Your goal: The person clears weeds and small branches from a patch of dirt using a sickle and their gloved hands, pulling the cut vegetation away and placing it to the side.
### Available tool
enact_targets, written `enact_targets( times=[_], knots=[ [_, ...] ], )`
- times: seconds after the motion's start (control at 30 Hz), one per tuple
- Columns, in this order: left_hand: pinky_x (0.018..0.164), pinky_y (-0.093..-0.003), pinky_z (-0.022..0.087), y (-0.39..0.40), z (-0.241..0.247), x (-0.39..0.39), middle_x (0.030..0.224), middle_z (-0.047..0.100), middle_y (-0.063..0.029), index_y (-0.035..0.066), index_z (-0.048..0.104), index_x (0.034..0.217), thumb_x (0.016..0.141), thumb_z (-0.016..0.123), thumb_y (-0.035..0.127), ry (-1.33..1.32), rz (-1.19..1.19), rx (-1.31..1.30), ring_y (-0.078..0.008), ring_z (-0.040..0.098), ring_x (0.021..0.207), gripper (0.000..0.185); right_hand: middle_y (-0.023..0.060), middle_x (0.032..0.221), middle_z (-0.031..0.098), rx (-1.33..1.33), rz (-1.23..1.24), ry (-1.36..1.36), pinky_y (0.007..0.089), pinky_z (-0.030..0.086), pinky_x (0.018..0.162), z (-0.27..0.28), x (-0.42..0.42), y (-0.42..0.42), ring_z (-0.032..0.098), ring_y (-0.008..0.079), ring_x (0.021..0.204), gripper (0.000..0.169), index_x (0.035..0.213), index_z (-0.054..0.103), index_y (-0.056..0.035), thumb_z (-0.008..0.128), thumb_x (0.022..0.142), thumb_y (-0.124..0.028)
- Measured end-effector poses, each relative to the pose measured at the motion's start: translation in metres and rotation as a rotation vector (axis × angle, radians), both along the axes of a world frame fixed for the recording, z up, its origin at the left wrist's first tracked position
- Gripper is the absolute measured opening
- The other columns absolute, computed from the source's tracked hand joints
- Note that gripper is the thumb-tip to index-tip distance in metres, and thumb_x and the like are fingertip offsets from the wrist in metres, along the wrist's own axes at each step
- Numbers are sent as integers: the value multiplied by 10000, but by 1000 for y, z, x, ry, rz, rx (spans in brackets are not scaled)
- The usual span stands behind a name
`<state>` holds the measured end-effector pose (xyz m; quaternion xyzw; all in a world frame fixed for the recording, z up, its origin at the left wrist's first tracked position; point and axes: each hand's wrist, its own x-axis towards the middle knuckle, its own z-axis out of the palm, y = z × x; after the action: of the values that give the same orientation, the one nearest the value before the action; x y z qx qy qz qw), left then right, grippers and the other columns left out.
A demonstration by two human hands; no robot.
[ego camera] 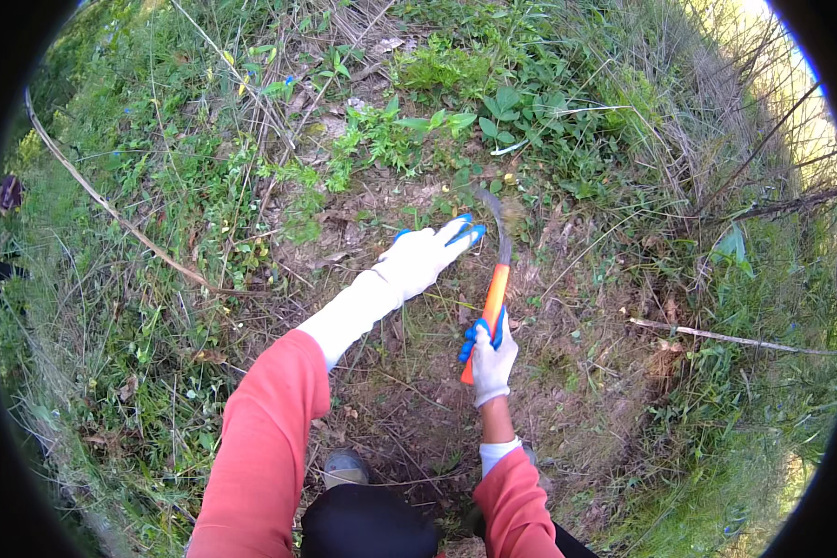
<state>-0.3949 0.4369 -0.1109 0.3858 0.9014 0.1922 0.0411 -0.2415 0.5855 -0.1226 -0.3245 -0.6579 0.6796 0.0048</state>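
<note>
My right hand (pixel 493 356), in a white glove with blue fingertips, is closed around the orange handle of a sickle (pixel 496 293). The sickle's curved grey blade points up and away from me, its tip bending left over the soil. My left hand (pixel 434 252), in a matching glove, reaches in from the left with fingers apart, close to the blade's left side and above low weeds. Nothing shows between its visible fingers; its palm is hidden. Leafy green plants (pixel 383 136) grow just beyond both hands.
A long bent dry stem (pixel 122 217) arches in from the left. A pale stick (pixel 732 337) lies at the right, below dark thorny-looking branches (pixel 788 204). Dry grass and weeds surround the patch of brown soil (pixel 418 376). My shoe (pixel 345 467) stands near the bottom.
</note>
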Motion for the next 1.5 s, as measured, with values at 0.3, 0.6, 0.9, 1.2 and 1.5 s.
enact_targets(
  times=[0.3, 0.6, 0.9, 1.2, 1.5],
  knots=[
    [670, -402, 512, 49, -42, -55, 924, 625, -148, 94, 582, 961, 784, 525, 126, -204, 302, -324, -293, 636, 827, 189, 11, 690, 545, -9, 41, -97, 238, 448, 436, 2, 11, 2, 477, 66, 486, 557, 1392, 299, -97, 499, 876, -26],
    [750, -428, 480, -157, -57, -81, 876, 638, -156, 81, 615, 931, 777, 531, 160, -93, 1064, 17, -341, 610, 849, 193, 46, 713, 568, -178, -42, -112, 247, 460, 438, 15, 89, -39, 520, 100, 505, 506, 1356, 333, -64, 476, 872, -29],
    [702, -382, 507, -95, -37, -37, 1235, 498, -123, 149, 558, 1137, 707, 610, 106, 180, 474, 128, -291, 598, 828, 435, 44, 715, 563, -443, 199, 86, 264, 459, 438, -15, -152, -35, 531, 106, 537, 351, 1218, 467, -63, 538, 876, -98],
    [693, -401, 519, -71, -51, -93, 1259, 438, -246, 72, 272, 1359, 825, 443, 42, -253, 941, -363, -308, 639, 846, 561, -3, 700, 554, -128, 551, -110, 244, 434, 421, -16, -136, -47, 481, 76, 473, 540, 1359, 386, -160, 545, 851, -70],
    [691, -409, 494, -133, -40, -56, 851, 600, -145, 77, 571, 891, 752, 537, 112, -99, 658, -301, -322, 618, 792, 147, -33, 683, 525, -44, 437, -220, 212, 424, 443, -24, 0, -22, 454, 38, 491, 608, 1384, 349, -139, 521, 822, 18]
  ],
)
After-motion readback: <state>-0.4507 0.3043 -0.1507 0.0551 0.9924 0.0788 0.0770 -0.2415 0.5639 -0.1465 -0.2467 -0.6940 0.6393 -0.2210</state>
